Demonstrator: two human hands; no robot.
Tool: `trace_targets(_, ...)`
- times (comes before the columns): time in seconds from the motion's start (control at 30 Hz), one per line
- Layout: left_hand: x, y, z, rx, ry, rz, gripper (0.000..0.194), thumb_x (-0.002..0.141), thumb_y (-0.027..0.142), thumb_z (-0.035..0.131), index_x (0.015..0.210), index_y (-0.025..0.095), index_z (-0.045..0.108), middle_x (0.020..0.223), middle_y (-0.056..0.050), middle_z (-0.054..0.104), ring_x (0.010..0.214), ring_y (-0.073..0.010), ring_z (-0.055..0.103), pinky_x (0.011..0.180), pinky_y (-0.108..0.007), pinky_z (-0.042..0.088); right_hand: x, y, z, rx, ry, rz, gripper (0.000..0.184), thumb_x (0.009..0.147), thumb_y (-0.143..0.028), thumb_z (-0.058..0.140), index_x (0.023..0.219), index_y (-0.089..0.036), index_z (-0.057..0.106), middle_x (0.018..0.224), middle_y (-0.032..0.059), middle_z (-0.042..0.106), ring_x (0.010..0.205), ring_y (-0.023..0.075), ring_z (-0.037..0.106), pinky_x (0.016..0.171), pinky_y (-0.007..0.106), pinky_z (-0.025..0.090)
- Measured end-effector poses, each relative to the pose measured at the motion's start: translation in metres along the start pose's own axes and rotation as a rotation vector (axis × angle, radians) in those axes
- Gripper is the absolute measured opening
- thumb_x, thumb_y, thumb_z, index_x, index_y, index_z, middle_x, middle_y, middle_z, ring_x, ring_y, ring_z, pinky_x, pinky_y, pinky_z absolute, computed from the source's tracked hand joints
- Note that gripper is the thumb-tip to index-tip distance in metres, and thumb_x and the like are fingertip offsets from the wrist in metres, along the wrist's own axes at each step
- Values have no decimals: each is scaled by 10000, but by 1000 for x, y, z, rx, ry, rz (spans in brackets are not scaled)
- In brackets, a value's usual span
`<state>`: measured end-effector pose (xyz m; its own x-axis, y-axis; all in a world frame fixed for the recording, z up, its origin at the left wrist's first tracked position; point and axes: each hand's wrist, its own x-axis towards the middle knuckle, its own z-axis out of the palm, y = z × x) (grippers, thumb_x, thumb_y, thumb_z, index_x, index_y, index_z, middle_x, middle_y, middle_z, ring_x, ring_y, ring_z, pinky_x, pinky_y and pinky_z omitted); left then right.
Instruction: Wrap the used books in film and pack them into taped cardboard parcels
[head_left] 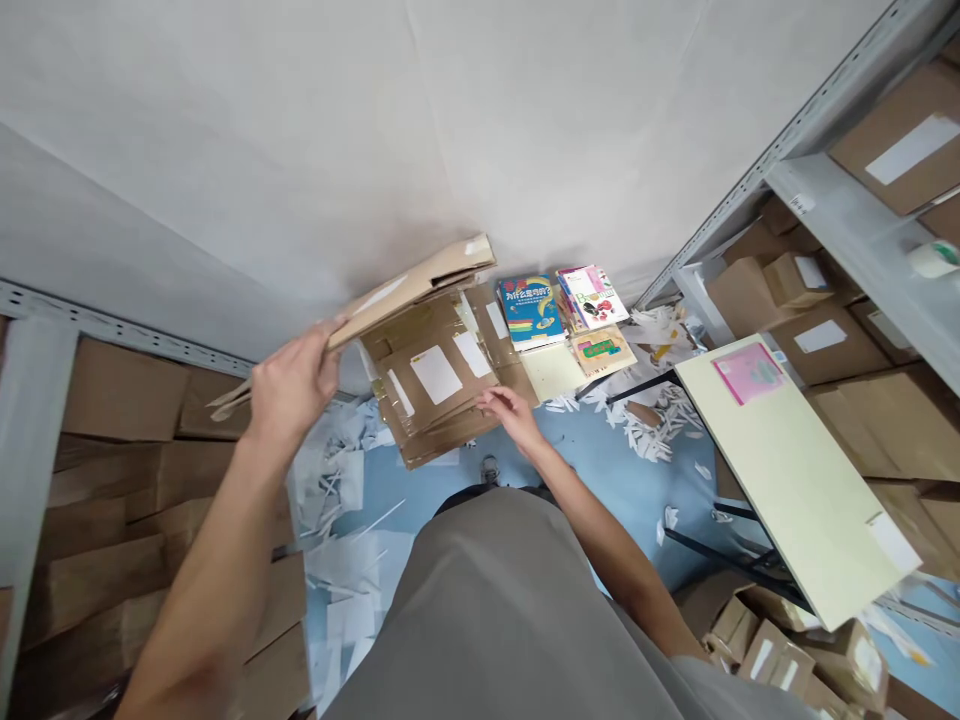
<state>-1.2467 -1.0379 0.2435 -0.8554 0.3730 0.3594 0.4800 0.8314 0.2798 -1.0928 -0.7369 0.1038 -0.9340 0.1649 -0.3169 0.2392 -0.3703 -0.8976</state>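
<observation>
My left hand (291, 385) is closed around the edge of a flattened cardboard box (412, 285), which it holds up at a slant near the wall. Below that lies more flattened cardboard (431, 412) with white labels and clear tape. My right hand (511, 412) is at the near right edge of this lower cardboard, fingers loosely bent and apart; whether they touch it is hard to tell. To the right, a blue book (531, 310) tops a stack, beside another stack with a white book (592, 297) on it. A yellowish book (602, 350) lies in front.
Shelves of cardboard boxes stand at left (120, 400) and right (862, 400). A pale side table (787, 470) at right carries a pink book (748, 372). Paper scraps (656, 410) litter the blue floor (600, 450). More boxes (780, 655) sit at lower right.
</observation>
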Motion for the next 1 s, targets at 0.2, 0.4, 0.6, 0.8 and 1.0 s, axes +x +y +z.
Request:
trace_targets(0.2, -4, 25, -26, 67, 37, 50, 467, 1170, 376, 531, 1602, 295, 689, 1546, -81, 767, 1350, -338, 794, 1122, -529, 670, -8, 24, -33, 32, 96, 98, 504, 815, -681, 918, 1043, -251, 789, 1111, 90, 889, 1076, 270, 848, 1007, 422, 648)
trace_targets(0.4, -25, 36, -10, 9, 62, 190, 535, 1153, 219, 507, 1672, 280, 625, 1614, -19, 723, 1459, -274, 732, 1254, -484, 608, -17, 15, -51, 88, 108, 155, 469, 807, -627, 953, 1055, -252, 819, 1115, 80, 899, 1047, 250, 853, 1023, 408, 647)
trace_targets(0.6, -78, 60, 72, -103, -61, 185, 650, 1071, 98, 462, 1687, 228, 622, 1629, -73, 704, 1498, -275, 704, 1284, -485, 586, -28, -8, -38, 145, -115, 99, 581, 823, -603, 980, 1272, -275, 812, 1315, 81, 876, 1214, 269, 831, 1061, 400, 638)
trace_targets(0.8, -138, 83, 165, -143, -344, 166, 725, 999, 42, 457, 1680, 206, 640, 1717, -144, 608, 1655, -336, 541, 1410, -598, 409, -16, 27, -37, 229, 135, 280, 495, 806, -629, 982, 976, -219, 762, 999, 73, 866, 1025, 258, 860, 958, 365, 659)
trace_targets(1.0, -162, 75, 205, -161, -499, 214, 614, 1047, 83, 465, 1599, 189, 710, 1712, -177, 612, 1641, -374, 554, 1323, -600, 509, -13, 61, -45, 104, 393, 421, 488, 760, -549, 1034, 771, -230, 665, 735, 59, 797, 708, 220, 787, 753, 353, 652)
